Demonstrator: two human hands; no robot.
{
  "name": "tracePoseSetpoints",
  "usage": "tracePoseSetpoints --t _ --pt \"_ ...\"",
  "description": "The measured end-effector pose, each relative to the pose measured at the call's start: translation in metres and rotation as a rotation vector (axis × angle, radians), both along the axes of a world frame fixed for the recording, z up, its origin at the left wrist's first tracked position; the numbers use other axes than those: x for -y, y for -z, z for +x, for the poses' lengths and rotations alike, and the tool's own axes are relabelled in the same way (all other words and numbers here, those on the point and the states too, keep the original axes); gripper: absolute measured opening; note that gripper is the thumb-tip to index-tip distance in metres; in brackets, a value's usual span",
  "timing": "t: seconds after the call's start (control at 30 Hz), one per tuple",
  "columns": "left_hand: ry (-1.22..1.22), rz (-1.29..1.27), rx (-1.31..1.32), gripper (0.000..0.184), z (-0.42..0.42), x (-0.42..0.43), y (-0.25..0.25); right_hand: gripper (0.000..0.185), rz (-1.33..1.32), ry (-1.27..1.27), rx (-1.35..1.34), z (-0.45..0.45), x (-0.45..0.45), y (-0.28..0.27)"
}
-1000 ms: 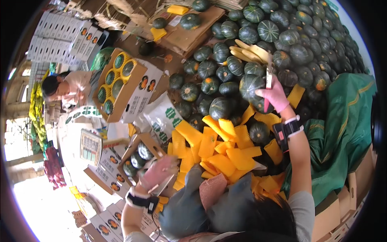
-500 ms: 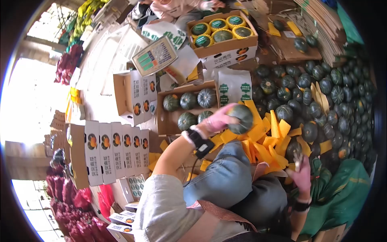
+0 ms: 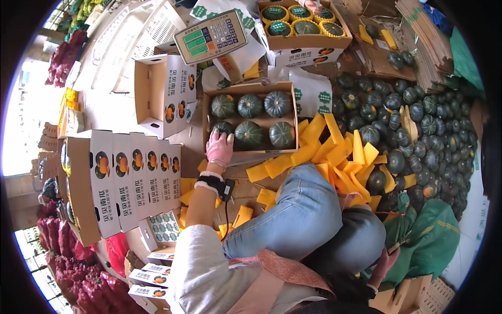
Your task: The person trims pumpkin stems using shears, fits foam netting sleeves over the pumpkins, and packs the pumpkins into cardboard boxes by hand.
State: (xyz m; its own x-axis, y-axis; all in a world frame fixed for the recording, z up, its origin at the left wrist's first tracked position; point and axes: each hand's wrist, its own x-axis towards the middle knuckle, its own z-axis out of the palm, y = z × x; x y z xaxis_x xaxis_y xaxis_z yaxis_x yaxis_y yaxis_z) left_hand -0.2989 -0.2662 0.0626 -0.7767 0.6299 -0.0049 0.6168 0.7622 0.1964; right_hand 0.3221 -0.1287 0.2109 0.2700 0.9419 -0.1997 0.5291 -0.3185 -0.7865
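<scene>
Brown floor [image 3: 244, 194], open cardboard box [image 3: 251, 90], ribbed round pumpkins [image 3: 248, 135], pink-gloved hands [image 3: 219, 150]

Scale display [image 3: 210, 36] up top, tilted, digits on green panels. White perforated crate [image 3: 166, 29] left of it. Row of printed cartons [image 3: 123, 188] at left, standing side by side; smaller white boxes [image 3: 150, 276] below. Dark red sacks [image 3: 86, 280] heaped lower left, bright red bag [image 3: 117, 250] beside. Upper right: stacked flat cardboard [image 3: 426, 44], green sheet [image 3: 467, 57] next to it, blue item [image 3: 436, 20] near.
</scene>
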Motion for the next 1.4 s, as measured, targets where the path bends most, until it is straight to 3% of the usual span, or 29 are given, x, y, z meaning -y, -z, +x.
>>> tracePoseSetpoints --t 0.1,0.27,0.4,0.73,0.83,0.9,0.97,1.0,1.03,1.07,1.1,1.17,1.2,1.33,1.37,1.4 --pt "0.074 0.249 0.063 0.033 0.023 0.012 -0.022 0.05 -0.047 -0.031 -0.111 0.004 -0.006 0.004" --pt "0.162 0.243 0.085 0.034 0.054 0.047 -0.032 0.045 -0.032 -0.078 -0.025 -0.009 -0.033 0.045" --pt "0.167 0.224 0.204 0.034 0.061 0.058 -0.038 0.036 -0.356 -0.123 0.074 -0.016 -0.078 0.08" --pt "0.244 0.241 0.323 0.034 0.071 0.042 -0.051 0.029 -0.523 -0.059 -0.511 -0.045 -0.059 0.086" --pt "0.325 0.31 0.233 0.035 0.068 0.03 -0.059 0.028 -0.534 -0.049 -0.639 -0.05 -0.052 0.085" --pt "0.305 0.321 0.012 0.031 0.046 0.016 -0.061 0.027 -0.523 -0.026 -0.704 -0.055 -0.046 0.085" --pt "0.246 0.314 0.101 0.045 0.0 0.007 -0.037 0.026 -0.495 0.03 -0.745 -0.054 -0.046 0.09" --pt "0.085 0.142 -0.132 0.053 -0.011 0.003 -0.024 0.025 -0.515 0.055 -0.546 -0.031 -0.047 0.121" --pt "0.067 0.101 -0.019 0.054 -0.03 0.006 -0.015 0.029 -0.465 0.11 -0.54 -0.041 -0.042 0.113" --pt "-0.01 -0.135 0.225 0.054 -0.038 -0.003 -0.023 0.031 -0.558 0.13 -0.205 -0.044 -0.044 0.098" --pt "0.082 -0.06 0.231 0.063 -0.057 0.005 -0.003 0.032 -0.561 0.174 -0.247 -0.052 -0.04 0.085" --pt "-0.015 -0.135 0.297 0.087 -0.063 -0.001 0.005 0.031 -0.538 0.195 -0.287 -0.058 -0.031 0.081" --pt "-0.043 -0.057 0.331 0.095 -0.068 -0.001 0.016 0.03 -0.519 0.178 -0.282 -0.057 -0.026 0.086" --pt "-0.153 -0.124 0.22 0.099 -0.041 -0.02 0.014 0.037 -0.552 0.087 -0.305 -0.066 -0.023 0.082" --pt "-0.191 -0.177 0.217 0.097 -0.03 -0.029 0.0 0.046 -0.589 0.059 -0.251 -0.064 -0.026 0.091" --pt "-0.172 -0.186 0.157 0.097 -0.035 -0.027 0.008 0.045 -0.465 0.001 -0.124 -0.065 -0.03 0.106"
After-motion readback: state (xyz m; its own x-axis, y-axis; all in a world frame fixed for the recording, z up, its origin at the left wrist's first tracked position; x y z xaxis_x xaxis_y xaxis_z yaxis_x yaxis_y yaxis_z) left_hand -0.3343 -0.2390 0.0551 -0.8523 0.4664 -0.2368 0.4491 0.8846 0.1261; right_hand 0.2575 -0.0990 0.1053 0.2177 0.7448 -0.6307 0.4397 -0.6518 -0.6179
